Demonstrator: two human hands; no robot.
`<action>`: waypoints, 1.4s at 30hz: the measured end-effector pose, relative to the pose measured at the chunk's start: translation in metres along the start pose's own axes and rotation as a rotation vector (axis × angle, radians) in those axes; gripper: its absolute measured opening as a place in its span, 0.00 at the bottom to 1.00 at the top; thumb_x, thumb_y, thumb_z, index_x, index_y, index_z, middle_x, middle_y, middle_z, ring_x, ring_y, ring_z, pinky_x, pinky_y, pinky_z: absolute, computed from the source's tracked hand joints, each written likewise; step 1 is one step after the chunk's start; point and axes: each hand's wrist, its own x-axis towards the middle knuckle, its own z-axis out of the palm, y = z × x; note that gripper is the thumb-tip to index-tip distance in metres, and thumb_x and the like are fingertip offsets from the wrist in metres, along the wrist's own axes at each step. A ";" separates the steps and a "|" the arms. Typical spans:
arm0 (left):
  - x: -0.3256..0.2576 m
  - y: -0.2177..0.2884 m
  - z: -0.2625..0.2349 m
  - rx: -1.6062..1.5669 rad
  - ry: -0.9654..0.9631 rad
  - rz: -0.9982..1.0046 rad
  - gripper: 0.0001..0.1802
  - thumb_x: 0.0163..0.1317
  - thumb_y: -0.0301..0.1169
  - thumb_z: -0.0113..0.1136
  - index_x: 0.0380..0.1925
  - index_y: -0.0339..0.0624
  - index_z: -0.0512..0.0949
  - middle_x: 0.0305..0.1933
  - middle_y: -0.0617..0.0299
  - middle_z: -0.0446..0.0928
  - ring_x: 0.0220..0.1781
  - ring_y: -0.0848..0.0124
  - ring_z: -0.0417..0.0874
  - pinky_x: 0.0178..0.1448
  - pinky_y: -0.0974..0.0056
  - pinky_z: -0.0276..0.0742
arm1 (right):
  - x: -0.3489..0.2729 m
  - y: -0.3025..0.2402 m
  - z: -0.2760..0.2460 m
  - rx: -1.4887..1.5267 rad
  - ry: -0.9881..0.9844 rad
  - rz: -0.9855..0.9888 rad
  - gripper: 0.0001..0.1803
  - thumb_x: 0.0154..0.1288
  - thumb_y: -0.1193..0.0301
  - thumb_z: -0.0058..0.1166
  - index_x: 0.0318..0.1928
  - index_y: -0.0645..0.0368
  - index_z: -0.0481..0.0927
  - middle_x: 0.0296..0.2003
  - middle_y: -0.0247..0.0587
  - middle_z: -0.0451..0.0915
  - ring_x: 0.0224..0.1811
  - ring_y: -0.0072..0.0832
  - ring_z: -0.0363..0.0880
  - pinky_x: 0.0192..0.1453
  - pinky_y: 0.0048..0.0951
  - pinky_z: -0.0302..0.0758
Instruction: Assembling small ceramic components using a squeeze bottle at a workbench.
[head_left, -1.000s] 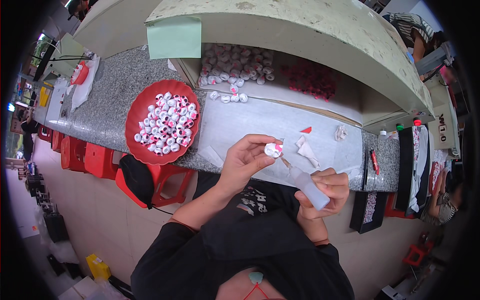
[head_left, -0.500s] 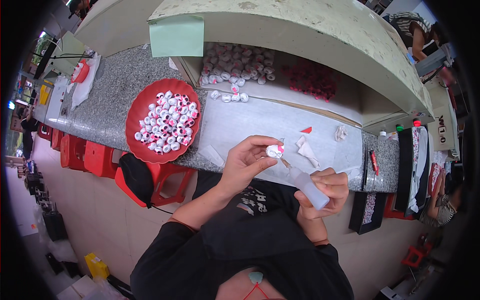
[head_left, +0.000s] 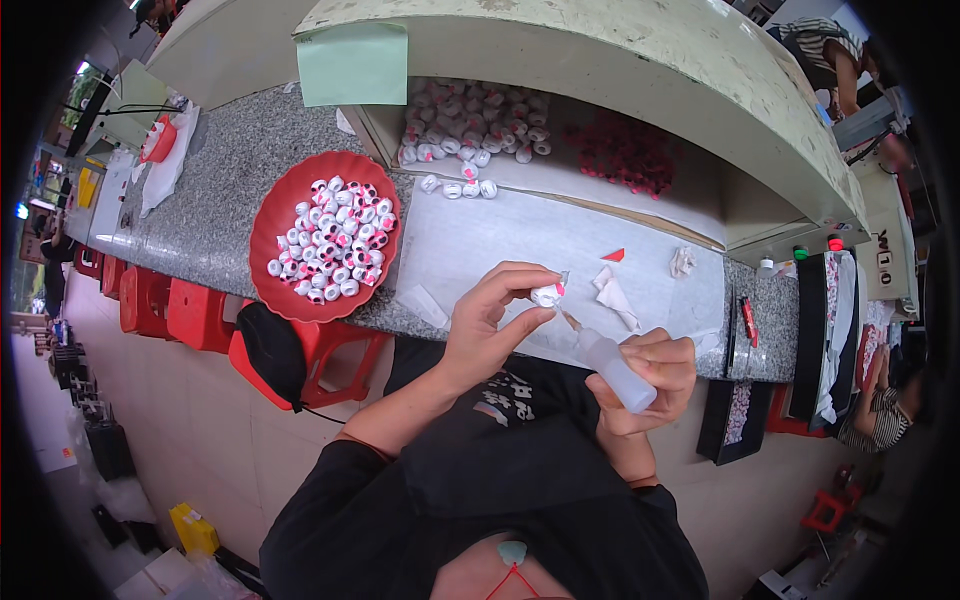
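Note:
Between thumb and fingers, my left hand [head_left: 497,318] pinches a small white round piece with a pink patch [head_left: 547,295]. My right hand [head_left: 652,380] is wrapped round a translucent white squeeze bottle [head_left: 617,374], tilted so its thin nozzle [head_left: 572,321] points up and left toward the piece. A small gap seems to lie between nozzle tip and piece. Beneath both hands a white paper sheet [head_left: 480,240] covers the bench. On it, close to my right hand, are a crumpled white tissue [head_left: 615,297] and a small red triangular scrap [head_left: 613,255].
Left of the sheet stands a red scalloped bowl [head_left: 268,215] heaped with similar white and pink pieces [head_left: 335,240]. More white pieces [head_left: 470,125] and pink-red ones [head_left: 625,160] fill the shelf under an overhanging cabinet [head_left: 600,50]. A red marker-like object [head_left: 748,320] lies at right; red stools [head_left: 200,318] stand below.
The view has shifted slightly. My left hand has turned the white piece a little, and the nozzle sits slightly farther from it. Both hands keep their hold.

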 end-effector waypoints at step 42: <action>0.010 -0.015 0.014 -0.273 0.073 -0.115 0.19 0.48 0.17 0.53 0.43 0.33 0.65 0.46 0.47 0.69 0.52 0.64 0.69 0.55 0.66 0.62 | 0.017 0.063 0.003 0.450 -0.052 0.780 0.04 0.49 0.80 0.54 0.27 0.65 0.72 0.24 0.37 0.74 0.21 0.17 0.69 0.25 0.16 0.67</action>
